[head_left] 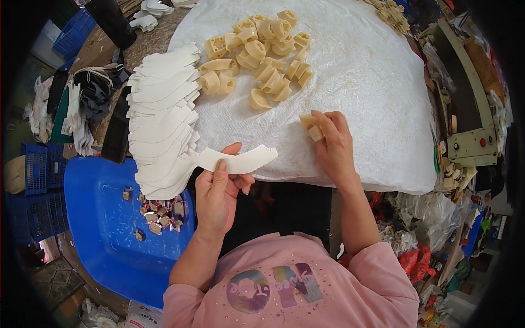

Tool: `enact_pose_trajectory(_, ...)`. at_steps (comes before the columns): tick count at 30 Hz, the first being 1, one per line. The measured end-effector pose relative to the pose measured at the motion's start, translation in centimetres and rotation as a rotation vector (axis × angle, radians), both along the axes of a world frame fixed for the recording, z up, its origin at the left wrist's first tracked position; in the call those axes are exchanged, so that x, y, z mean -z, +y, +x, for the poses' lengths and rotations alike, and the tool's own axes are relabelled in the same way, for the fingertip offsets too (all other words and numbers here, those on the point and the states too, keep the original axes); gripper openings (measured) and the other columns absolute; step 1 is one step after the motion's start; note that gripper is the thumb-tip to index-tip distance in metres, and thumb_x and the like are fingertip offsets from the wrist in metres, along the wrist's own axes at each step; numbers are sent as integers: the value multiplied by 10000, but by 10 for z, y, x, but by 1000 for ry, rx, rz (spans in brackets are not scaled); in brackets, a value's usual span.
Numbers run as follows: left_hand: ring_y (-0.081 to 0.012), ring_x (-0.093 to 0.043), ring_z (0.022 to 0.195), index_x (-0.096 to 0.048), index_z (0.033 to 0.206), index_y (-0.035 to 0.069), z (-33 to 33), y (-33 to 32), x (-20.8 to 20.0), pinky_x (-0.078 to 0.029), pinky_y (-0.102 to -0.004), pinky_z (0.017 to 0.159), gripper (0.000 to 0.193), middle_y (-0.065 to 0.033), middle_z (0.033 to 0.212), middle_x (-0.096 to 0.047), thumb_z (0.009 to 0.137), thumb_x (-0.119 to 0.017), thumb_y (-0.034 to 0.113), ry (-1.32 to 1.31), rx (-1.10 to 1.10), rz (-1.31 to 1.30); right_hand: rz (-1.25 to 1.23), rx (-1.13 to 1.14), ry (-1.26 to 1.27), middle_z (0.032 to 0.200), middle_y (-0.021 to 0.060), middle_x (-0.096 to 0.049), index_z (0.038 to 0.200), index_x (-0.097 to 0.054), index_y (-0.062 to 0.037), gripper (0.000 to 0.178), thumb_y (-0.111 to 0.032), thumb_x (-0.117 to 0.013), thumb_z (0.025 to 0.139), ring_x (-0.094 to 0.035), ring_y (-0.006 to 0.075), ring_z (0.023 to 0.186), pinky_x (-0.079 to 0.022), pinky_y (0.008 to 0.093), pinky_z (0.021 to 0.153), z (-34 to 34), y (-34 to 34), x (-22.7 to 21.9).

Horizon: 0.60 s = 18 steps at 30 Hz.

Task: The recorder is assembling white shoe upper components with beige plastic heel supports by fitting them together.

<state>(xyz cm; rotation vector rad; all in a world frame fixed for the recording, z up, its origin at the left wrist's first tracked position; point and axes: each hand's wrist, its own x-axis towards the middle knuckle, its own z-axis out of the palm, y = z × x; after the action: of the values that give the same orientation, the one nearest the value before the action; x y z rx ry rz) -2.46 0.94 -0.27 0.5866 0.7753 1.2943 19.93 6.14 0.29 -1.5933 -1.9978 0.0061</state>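
Observation:
My left hand (221,188) pinches a curved white sheet piece (240,160) between thumb and fingers. The strip bends upward at its notched right end. Just beyond it, many similar white cut pieces (164,104) lie overlapped in a long fanned row. In my right hand (334,145), over the front part of the white covered surface (372,98), a small beige shoe heel (315,132) is gripped by closed fingers, which partly hide it. A loose pile of curved beige shoe heels (262,44) lies farther back on that surface.
A blue tub (109,229) at my left holds several dark, shiny-covered pieces (158,216). A pale green machine (476,145) with buttons stands on the right. Plastic bags (432,213) and scraps are heaped below it. Blue crates (41,169) stand at the far left.

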Motion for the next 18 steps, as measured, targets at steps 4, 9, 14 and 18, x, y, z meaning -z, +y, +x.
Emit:
enact_pose_trajectory(4, -147, -550, 745, -461, 1232, -73, 0, -4, 4, -429, -278, 616, 389, -118, 913, -599, 991, -372, 218, 82, -33, 70, -145, -256, 583, 967, 141, -580, 1089, -583, -44, 373, 51, -639, 733, -608, 281, 832, -498, 332, 692, -12, -21, -18)
enact_pose_trajectory(9, -130, -555, 872, -509, 1183, -106, 13, -8, -8, -459, -270, 761, 384, -118, 1043, -601, 984, -420, 210, 148, -114, 106, 39, -525, 774, 1017, 139, -600, 1061, -545, -31, 351, 56, -659, 741, -625, 274, 879, -509, 322, 727, -49, -37, -32)
enact_pose_trajectory(14, -188, -570, 1040, -493, 1184, -120, 13, -16, -22, -474, -316, 901, 387, -164, 1139, -571, 989, -401, 201, 29, -33, 123, 268, -581, 732, 1021, 129, -608, 1059, -561, -54, 389, 99, -631, 708, -591, 292, 875, -500, 347, 708, -70, -34, -10)
enact_pose_trajectory(18, -176, -585, 1006, -495, 1178, -105, 11, -20, -19, -463, -305, 889, 379, -145, 1122, -583, 987, -391, 205, 96, -4, 95, 338, -602, 672, 1008, 121, -606, 1063, -570, -57, 441, 113, -635, 662, -571, 288, 856, -488, 342, 689, -70, -36, -4)
